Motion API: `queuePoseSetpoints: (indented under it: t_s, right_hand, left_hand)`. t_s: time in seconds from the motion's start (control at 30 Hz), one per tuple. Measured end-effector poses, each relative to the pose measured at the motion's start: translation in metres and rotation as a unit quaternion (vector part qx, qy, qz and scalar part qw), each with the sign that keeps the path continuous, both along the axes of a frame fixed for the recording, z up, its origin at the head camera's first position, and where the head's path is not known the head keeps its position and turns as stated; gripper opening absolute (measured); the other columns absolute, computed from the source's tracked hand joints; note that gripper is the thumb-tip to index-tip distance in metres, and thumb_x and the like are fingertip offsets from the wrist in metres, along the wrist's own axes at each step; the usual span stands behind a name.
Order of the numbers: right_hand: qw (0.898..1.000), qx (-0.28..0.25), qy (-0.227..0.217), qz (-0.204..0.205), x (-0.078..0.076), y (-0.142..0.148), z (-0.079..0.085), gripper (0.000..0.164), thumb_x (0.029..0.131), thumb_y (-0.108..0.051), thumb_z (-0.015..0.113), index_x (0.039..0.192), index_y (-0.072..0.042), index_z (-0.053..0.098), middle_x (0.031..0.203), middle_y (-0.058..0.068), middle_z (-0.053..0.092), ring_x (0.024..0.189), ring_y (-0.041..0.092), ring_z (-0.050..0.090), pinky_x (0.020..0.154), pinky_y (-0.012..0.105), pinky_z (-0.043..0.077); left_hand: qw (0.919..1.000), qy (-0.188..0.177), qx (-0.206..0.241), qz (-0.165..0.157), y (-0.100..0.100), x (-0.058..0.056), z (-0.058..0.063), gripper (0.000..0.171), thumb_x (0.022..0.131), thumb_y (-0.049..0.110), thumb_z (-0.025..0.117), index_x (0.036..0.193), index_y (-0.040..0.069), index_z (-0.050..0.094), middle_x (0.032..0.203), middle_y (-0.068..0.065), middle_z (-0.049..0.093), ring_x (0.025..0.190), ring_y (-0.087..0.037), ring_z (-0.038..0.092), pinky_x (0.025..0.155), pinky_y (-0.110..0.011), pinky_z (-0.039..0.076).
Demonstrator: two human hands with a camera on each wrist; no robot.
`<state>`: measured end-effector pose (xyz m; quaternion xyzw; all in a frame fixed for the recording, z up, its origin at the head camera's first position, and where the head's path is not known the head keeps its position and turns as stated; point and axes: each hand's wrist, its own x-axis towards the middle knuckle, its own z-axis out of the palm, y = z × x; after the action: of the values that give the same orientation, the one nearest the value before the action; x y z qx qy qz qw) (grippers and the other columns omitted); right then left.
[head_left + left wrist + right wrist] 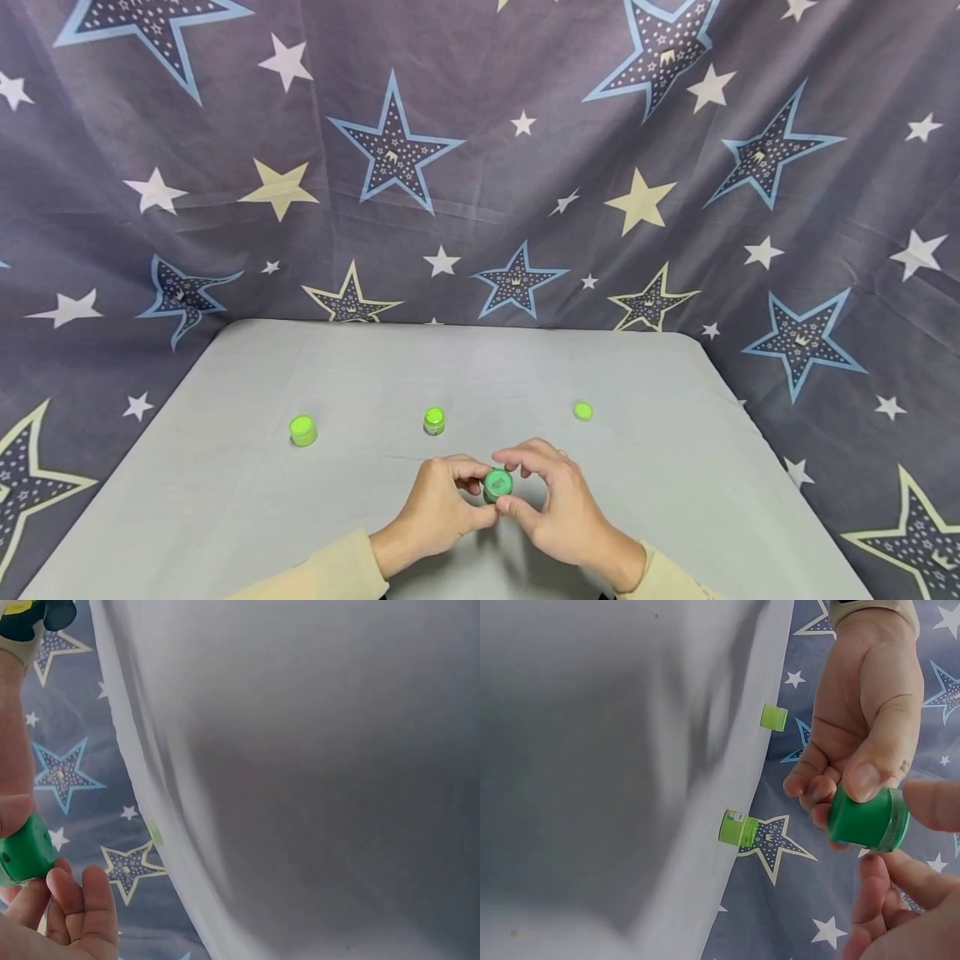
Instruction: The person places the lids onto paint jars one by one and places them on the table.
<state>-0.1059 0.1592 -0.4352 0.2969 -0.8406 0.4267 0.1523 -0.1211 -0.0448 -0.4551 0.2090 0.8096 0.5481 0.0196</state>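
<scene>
Both hands hold a small green jar (pixel 498 485) off the table near its front middle, its round top facing up toward the head camera. My left hand (pixel 442 507) grips the jar's side; in the right wrist view the left thumb (pixel 864 780) presses on the green body (pixel 859 819). My right hand (pixel 555 504) pinches the jar's rim between thumb and index finger; the right thumb (pixel 936 804) lies against the clear rim (pixel 895 820). In the left wrist view the jar (pixel 28 851) is partly cut off by the frame.
A lime-green jar (pixel 303 432) stands at the left of the grey-covered table (pixel 225 517). A smaller lime jar (pixel 434 422) stands beyond the hands. To its right lies a flat lime disc (pixel 583 411), like a lid. A star-patterned curtain (pixel 465 200) hangs behind the table.
</scene>
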Motion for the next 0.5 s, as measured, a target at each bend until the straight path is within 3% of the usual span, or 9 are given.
queuePoseSetpoints:
  t_s: [0.27,0.5]
  right_hand:
    - [0.999,0.019,-0.027,0.018,0.0004,0.0003,0.0011,0.044,0.081,-0.008,0.086,0.122,-0.019,0.073,0.112,-0.014,0.065,0.097,0.009,0.059,0.083,0.034,0.047]
    - [0.999,0.012,-0.036,0.011,0.0005,-0.0001,0.0002,0.036,0.083,-0.013,0.086,0.115,-0.021,0.074,0.108,-0.015,0.066,0.091,0.009,0.057,0.078,0.032,0.046]
  left_hand:
    - [1.0000,-0.002,-0.001,-0.003,-0.0008,0.0000,0.0004,0.024,0.075,0.010,0.090,0.096,0.018,0.081,0.090,0.012,0.071,0.082,-0.013,0.064,0.076,-0.030,0.058]
    - [1.0000,-0.008,-0.005,0.000,-0.0006,0.0002,0.0013,0.024,0.075,0.011,0.091,0.096,0.018,0.081,0.090,0.012,0.071,0.082,-0.013,0.064,0.075,-0.027,0.056]
